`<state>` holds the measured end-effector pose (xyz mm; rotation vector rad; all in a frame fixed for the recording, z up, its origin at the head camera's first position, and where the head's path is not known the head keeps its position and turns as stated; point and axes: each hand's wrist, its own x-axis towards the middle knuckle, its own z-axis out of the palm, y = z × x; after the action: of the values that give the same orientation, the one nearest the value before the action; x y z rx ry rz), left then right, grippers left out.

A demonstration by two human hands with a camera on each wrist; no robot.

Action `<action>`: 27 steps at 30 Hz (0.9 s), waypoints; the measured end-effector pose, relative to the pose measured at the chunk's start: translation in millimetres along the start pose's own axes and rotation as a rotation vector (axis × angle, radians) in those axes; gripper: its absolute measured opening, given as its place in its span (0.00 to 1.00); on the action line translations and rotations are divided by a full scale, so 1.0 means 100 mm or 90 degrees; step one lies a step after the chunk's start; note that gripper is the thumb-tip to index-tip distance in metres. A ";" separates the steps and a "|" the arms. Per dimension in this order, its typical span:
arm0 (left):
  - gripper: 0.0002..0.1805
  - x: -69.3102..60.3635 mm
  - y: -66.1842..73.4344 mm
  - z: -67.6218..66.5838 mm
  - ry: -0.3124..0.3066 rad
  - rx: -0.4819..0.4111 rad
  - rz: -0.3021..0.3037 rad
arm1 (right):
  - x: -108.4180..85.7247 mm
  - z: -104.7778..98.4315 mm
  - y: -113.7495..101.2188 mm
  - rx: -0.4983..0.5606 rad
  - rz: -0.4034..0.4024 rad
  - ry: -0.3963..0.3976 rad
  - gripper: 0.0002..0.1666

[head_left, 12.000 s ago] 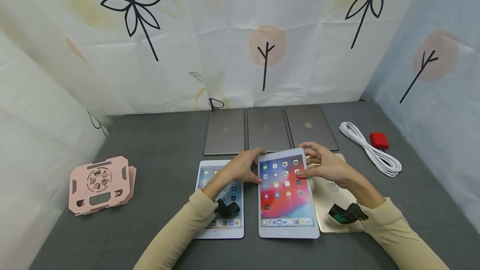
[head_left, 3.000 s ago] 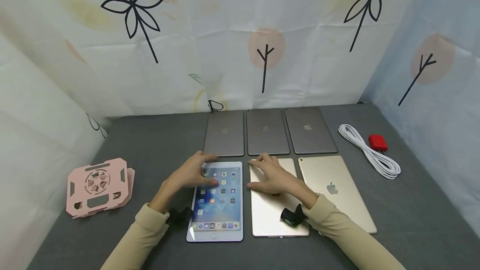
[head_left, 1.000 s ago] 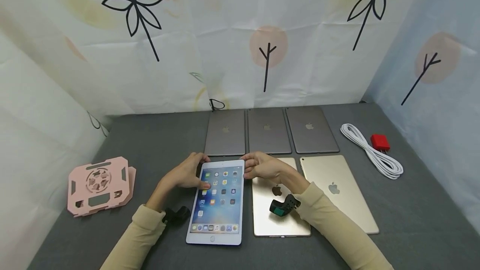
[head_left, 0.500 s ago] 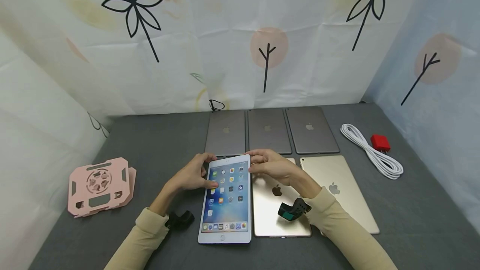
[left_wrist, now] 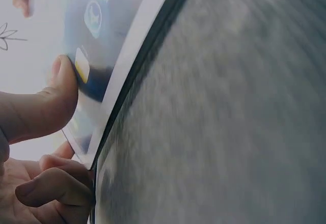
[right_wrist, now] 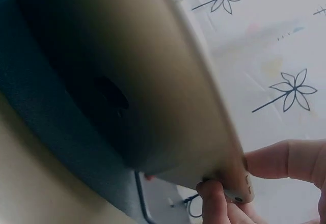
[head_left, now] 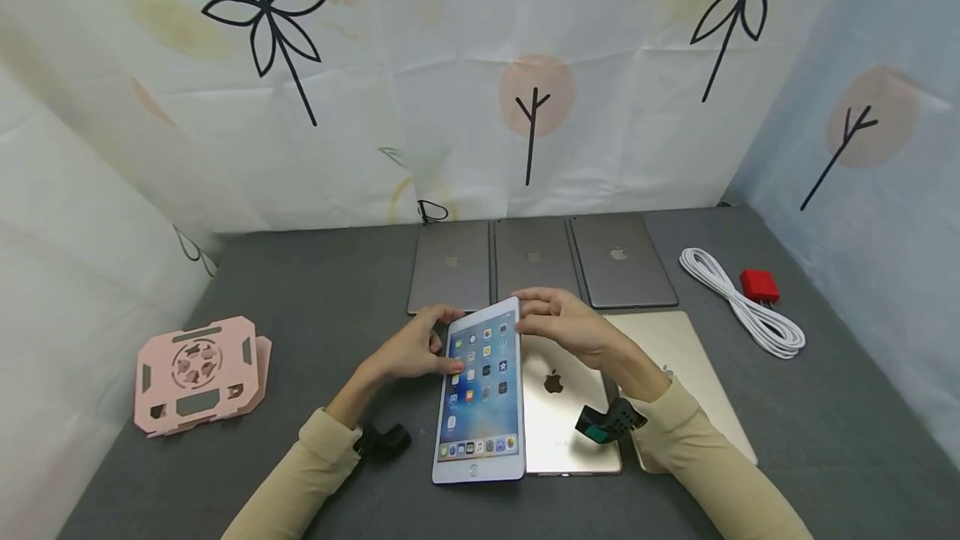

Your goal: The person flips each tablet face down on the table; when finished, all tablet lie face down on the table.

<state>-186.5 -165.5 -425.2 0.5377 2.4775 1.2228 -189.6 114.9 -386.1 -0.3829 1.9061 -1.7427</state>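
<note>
Both hands hold a white-framed tablet [head_left: 486, 407] whose lit blue screen shows rows of app icons. It stands tilted, right side raised, its left edge low by the cloth. My left hand [head_left: 412, 348] has its thumb on the screen's left side, fingers curled at the edge. In the right wrist view, fingers of my right hand [head_left: 573, 327] pinch the upper corner, and the tablet's gold back [right_wrist: 168, 81] with a dark logo shows. Partly behind the raised side lies a face-down gold tablet [head_left: 573, 440]. A second gold tablet [head_left: 697, 365] lies right of it, partly under the right forearm.
Three grey tablets [head_left: 617, 261] lie face down along the back of the grey tabletop [head_left: 322, 273]. Right of them are a coiled white cable [head_left: 738, 302] and a red plug adapter [head_left: 759, 284]. A pink cut-out stand [head_left: 198, 373] lies at left.
Twelve seconds ago a red-screened tablet was held; two gold backs now show at right. The blue-screened tablet, flat at left three seconds ago, has been lifted, shifted right and tipped up on its right side.
</note>
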 end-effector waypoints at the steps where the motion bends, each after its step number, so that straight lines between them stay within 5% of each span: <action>1: 0.41 0.02 0.01 0.02 -0.008 -0.007 0.001 | -0.01 -0.01 -0.01 -0.003 -0.003 0.003 0.41; 27: 0.42 0.29 0.08 0.13 -0.118 -0.123 0.053 | -0.09 0.11 -0.26 -0.103 -0.024 0.049 0.36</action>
<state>-204.0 -138.4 -429.8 0.6745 2.1754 1.3605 -179.6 107.0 -359.6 -0.4177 2.1154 -1.6539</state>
